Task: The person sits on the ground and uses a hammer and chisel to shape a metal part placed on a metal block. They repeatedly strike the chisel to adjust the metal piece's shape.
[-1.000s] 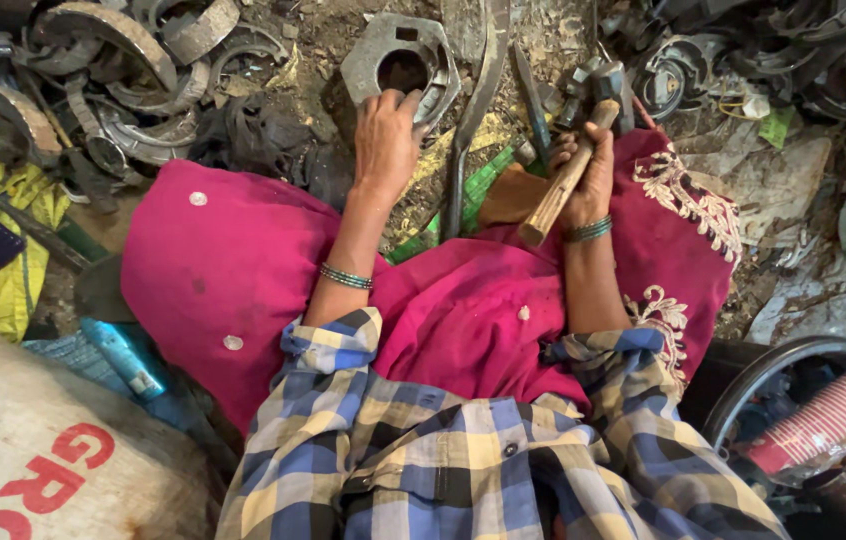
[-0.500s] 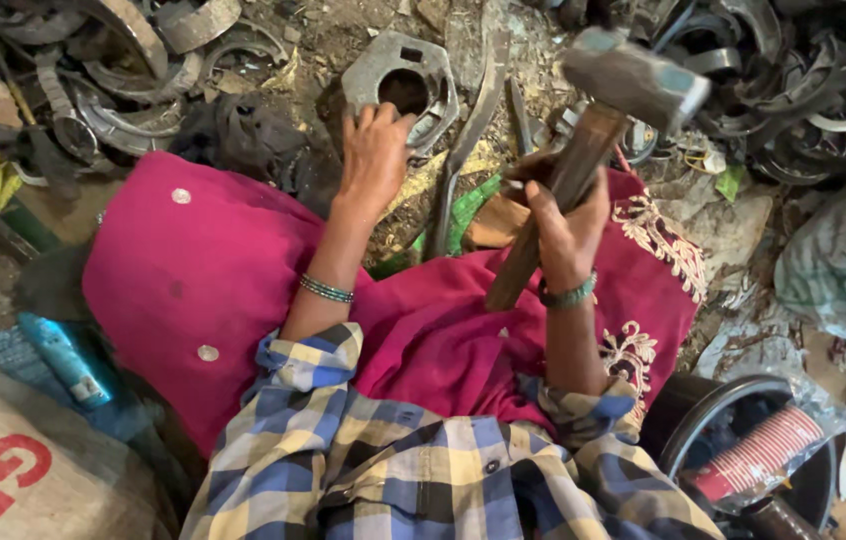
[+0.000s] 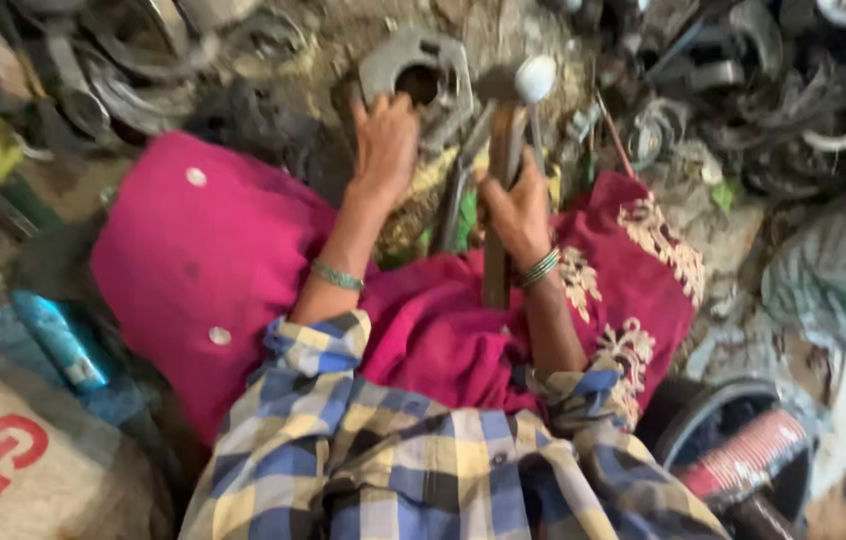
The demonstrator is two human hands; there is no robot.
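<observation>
**Two hands, one metal housing, a hammer pointed straight at it**

Two sleeves of blue-and-yellow check come first, nearest the camera, with the magenta cloth spread over the lap beyond them. From there the forearms run up and away, each with a bangle at the wrist.

On to the right hand: it is wrapped tight round the wooden shaft of the hammer, gripping about midway along, with the butt end sticking back toward the body. The handle's long axis runs almost straight away from the person, tipped slightly right, and the rounded steel head sits at the far end, bright and a little blurred (motion smear, so its exact height over the ground is hard to judge).

Left hand now: fingers curled and pressed on the near edge of the grey metal housing, a flat casting with a round hole through it. It lies on the dirt ground, further out than both hands, and up-left of the hammer head, close beside it.

So the left hand is on the piece, while the right is just short of it and to its right. A thin metal bar slants between the two hands. Beyond everything, dark scrap rings heap up along the far edge.
</observation>
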